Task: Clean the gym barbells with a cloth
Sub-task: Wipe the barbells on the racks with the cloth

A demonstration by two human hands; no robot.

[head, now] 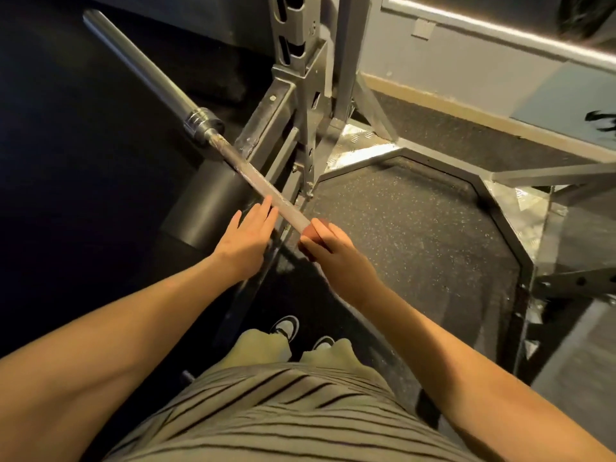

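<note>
Nearest me, my striped shirt (283,411) fills the lower edge and hides most of my legs; only green trousers (263,345) and the toes of two shoes (287,325) show past it. My right hand (336,258) is clenched round a reddish-brown cloth (310,233), which is wrapped on the barbell shaft (253,176). Only a small fold of the cloth shows between thumb and fingers. The shaft on the near side of that fist is covered by hand and forearm.

Just left of it, my left hand (246,238) is released, fingers straight. Its fingertips reach the shaft's edge, but I cannot tell whether they press on it.

Beyond the fingertips the shaft climbs to the collar (201,123) and the sleeve (133,58), whose end fades into shadow. A dark cylinder (213,208) below the shaft is hard to identify. Right of the fingers stand the rack upright (300,78) and the speckled rubber platform (416,235).
</note>
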